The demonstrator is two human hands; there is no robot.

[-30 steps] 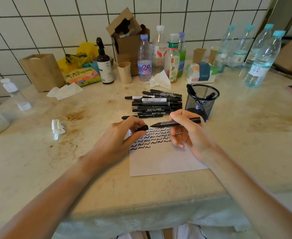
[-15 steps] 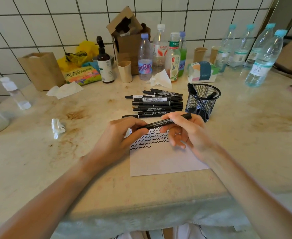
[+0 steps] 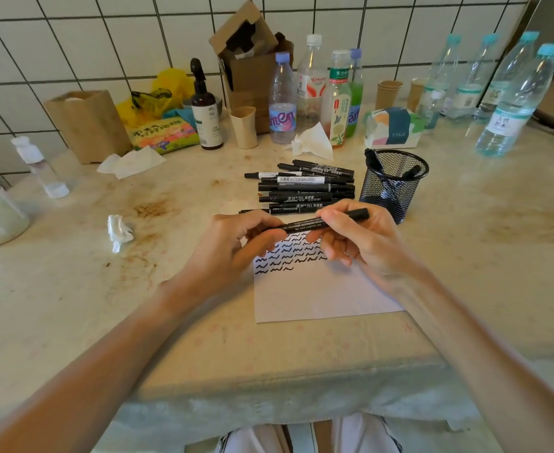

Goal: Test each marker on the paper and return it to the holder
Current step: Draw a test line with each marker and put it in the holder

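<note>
You hold one black marker (image 3: 305, 225) level between both hands, just above the top edge of the paper (image 3: 321, 289). Your left hand (image 3: 233, 246) curls its fingers round the marker's left end, thumb pressed against the barrel. Your right hand (image 3: 357, 238) pinches the right part of the barrel between thumb and forefinger, with the far end of the marker sticking out past your fingers toward the mesh holder (image 3: 391, 186). The paper lies flat on the table (image 3: 73, 289) and carries rows of black squiggles along its upper part. Behind your hands a pile of black markers (image 3: 305, 188) lies on its side, just left of the holder. The holder stands upright with a few markers in it. A crumpled tissue (image 3: 119, 228) lies well to the left.
</note>
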